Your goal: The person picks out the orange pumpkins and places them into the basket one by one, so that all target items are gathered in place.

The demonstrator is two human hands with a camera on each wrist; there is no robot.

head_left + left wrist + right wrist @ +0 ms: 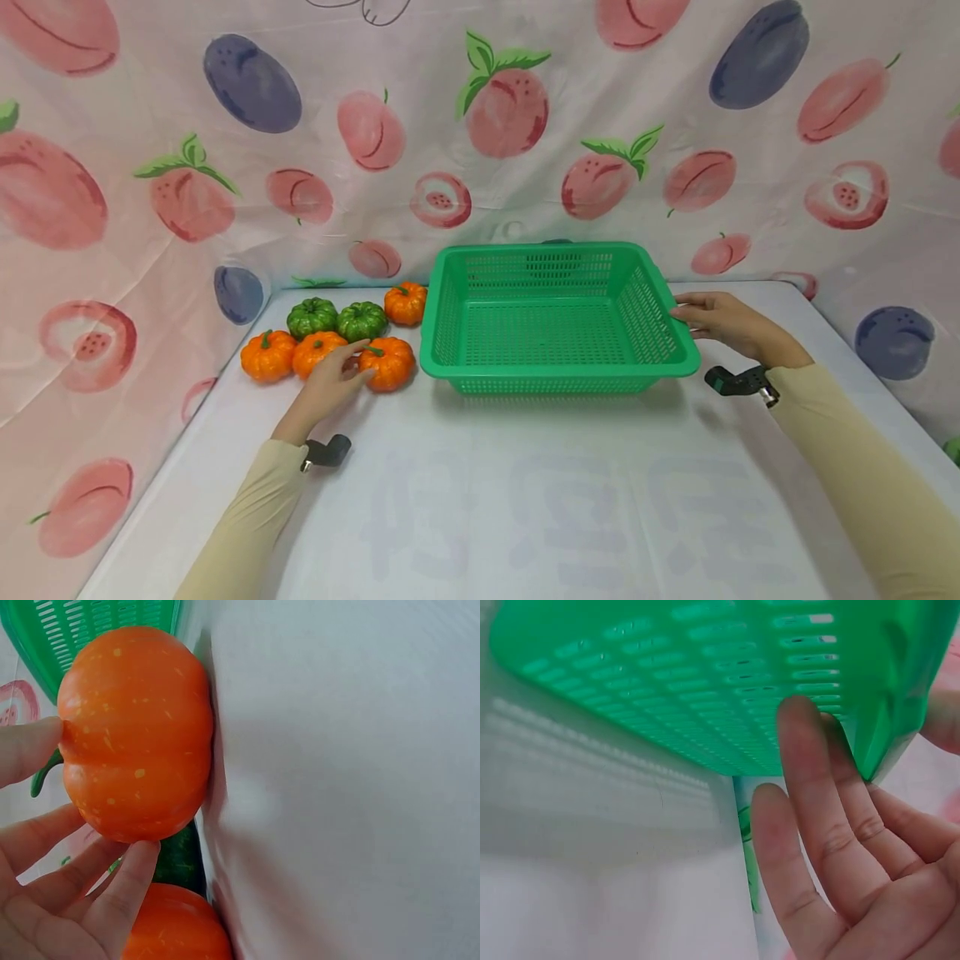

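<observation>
My left hand (330, 387) is at the left side of a small orange pumpkin (387, 364) with a green stem. In the left wrist view its thumb touches that pumpkin (139, 735) near the stem, and its fingertips (142, 859) lie against the side. With my right hand (723, 323) I hold the right rim of a green plastic basket (558, 372). Seen from the right wrist, the thumb is at the outer rim and the fingers (806, 750) reach under it, along the slotted wall of the basket (727, 667). The basket holds nothing.
Left of the held pumpkin sit two orange pumpkins (267, 357) and two green pumpkins (312, 317). Another orange pumpkin (405, 304) stands behind, close by the basket's left wall. A white cloth covers the table (465, 492); a fruit-print curtain (510, 200) hangs behind and along the sides.
</observation>
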